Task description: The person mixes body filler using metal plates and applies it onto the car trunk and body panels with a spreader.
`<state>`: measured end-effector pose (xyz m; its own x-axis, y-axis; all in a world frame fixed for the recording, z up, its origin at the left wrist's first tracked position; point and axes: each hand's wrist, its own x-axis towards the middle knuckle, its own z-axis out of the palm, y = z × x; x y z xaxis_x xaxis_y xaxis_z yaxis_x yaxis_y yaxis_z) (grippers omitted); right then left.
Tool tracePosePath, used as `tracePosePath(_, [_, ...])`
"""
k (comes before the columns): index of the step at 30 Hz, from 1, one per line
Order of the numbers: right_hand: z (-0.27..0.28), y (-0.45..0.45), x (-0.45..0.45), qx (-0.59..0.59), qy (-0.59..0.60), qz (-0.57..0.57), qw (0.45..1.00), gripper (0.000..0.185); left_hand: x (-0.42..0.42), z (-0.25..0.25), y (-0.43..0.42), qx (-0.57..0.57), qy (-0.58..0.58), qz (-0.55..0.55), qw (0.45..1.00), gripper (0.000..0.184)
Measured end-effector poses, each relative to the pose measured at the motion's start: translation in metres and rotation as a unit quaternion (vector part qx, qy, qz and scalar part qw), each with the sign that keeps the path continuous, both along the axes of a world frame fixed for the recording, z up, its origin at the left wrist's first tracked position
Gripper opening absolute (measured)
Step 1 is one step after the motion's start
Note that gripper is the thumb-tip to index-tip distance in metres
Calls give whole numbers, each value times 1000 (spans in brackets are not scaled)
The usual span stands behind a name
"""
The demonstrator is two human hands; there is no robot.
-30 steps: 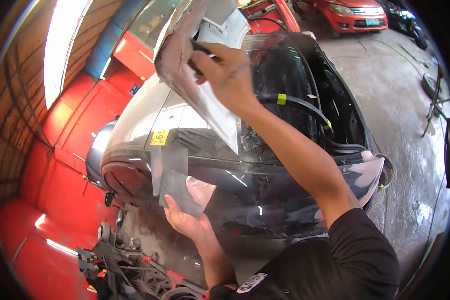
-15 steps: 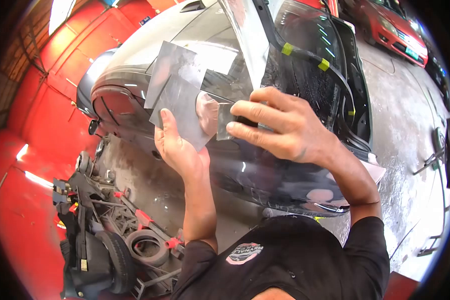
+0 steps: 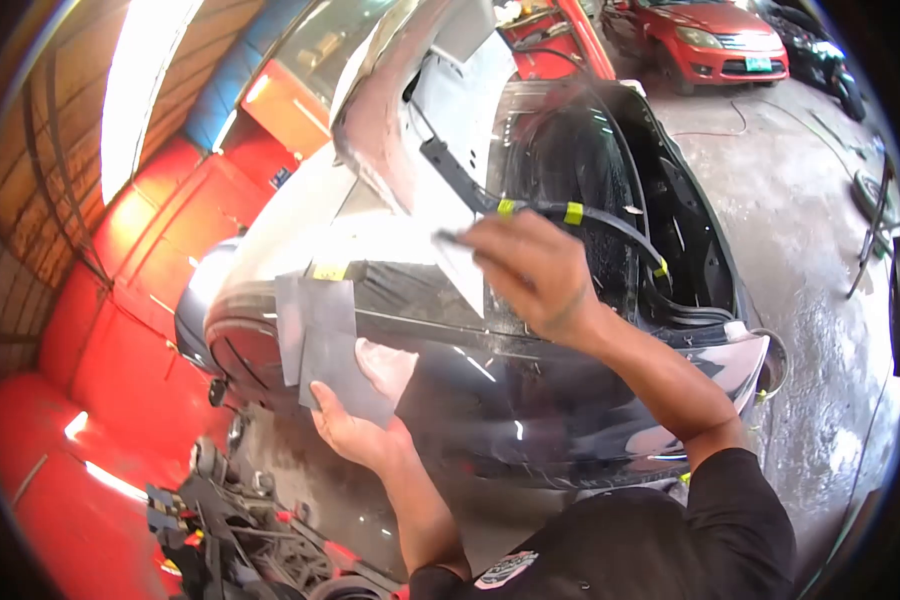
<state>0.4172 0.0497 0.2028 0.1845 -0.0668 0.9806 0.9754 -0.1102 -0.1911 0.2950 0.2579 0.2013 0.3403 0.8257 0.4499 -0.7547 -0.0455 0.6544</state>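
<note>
My left hand (image 3: 355, 432) is closed on grey sheets of sandpaper (image 3: 332, 345), thumb on the front, held up before the dark side of the car (image 3: 530, 400). A pale pink patch (image 3: 385, 370) shows at the sheets' right edge; whether it is held or lies on the car I cannot tell. My right hand (image 3: 535, 270), blurred by motion, is closed around a small dark sanding block (image 3: 452, 238), of which only the tip shows. It is raised in front of the open white trunk lid (image 3: 460, 180) and the car's dark trunk opening.
Yellow tape (image 3: 574, 213) marks the black seal along the trunk opening. Car parts (image 3: 240, 530) lie on the floor at lower left, near a red wall (image 3: 100, 370). A red car (image 3: 715, 45) stands at upper right on wet-looking concrete (image 3: 800, 260).
The view has tilted up, showing more of the raised lid. My right hand has moved with the block away from the sheets; the left hand still holds them, now lower in view.
</note>
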Motion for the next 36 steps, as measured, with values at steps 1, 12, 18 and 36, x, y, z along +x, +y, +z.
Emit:
tracePosePath(1, [11, 0, 8, 56, 56, 23, 997, 25, 1, 0, -1, 1, 6, 4, 1000, 42])
tracePosePath(12, [93, 36, 83, 339, 123, 192, 913, 31, -8, -6, 9, 40, 37, -40, 998, 42])
tracePosePath(18, [103, 49, 87, 362, 79, 151, 916, 30, -11, -16, 27, 58, 37, -45, 997, 46])
tracePosePath(36, [103, 63, 102, 336, 32, 93, 937, 28, -14, -21, 28, 67, 61, -22, 996, 45])
